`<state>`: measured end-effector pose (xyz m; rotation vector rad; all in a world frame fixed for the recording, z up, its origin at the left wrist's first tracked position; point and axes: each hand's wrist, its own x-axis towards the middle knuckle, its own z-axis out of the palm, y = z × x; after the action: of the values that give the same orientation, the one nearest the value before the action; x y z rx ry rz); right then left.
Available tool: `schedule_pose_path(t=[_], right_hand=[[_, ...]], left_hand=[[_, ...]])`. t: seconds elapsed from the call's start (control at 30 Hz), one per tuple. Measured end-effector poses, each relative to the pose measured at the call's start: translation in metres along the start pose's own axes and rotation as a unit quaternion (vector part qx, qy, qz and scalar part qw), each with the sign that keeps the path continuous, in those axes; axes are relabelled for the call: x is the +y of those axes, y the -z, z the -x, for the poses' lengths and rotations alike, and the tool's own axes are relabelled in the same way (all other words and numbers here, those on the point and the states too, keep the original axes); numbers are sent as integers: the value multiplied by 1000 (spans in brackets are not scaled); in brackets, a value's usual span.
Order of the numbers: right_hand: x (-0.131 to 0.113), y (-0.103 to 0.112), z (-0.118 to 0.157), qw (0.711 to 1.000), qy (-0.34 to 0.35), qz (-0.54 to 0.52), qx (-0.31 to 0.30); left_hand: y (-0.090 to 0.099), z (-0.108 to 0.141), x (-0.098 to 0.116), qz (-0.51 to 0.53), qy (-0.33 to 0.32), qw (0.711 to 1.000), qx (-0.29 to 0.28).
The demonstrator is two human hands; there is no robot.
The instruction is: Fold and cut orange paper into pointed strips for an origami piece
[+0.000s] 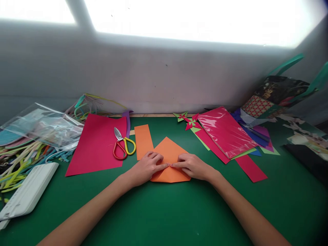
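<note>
Orange paper [169, 148] lies at the scene's centre on the green surface [164, 212], its peak pointing far & a folded edge on the near side. Both forearms come in from the near side, L one slanting up to the right, R one up to the left, roughly mirrored; elbows out of view.

Left hand [151, 164] is palm-down on the paper's left part, index finger stretched right w/ the others bent. Right hand [194, 166] sits at the paper's right part, index pointing left, other fingers curled. The two index tips press the paper nr its middle, almost meeting. Thumbs partly hidden, so can't tell if either hand is pinching paper or just pressing it.

Just beyond L hand: orange strip [144, 137]. Left of that, scissors [121, 138] w/ 1 red & 1 yellow handle, partly on a big red sheet [94, 147]. White device [32, 188] at near left. Far right of centre: red/green folded stars [191, 123], next to a red paper pack [228, 131] in shiny plastic; red strip [252, 168] pokes out on its near side.
</note>
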<state>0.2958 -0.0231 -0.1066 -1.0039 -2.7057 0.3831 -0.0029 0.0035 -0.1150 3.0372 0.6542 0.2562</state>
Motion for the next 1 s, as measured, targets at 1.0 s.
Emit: schedule_pose_path(t=[1.0], right_hand=[[6, -21, 1, 999, 1, -46, 12]], left_hand=[[-5, 31, 96, -21, 47, 998, 46]])
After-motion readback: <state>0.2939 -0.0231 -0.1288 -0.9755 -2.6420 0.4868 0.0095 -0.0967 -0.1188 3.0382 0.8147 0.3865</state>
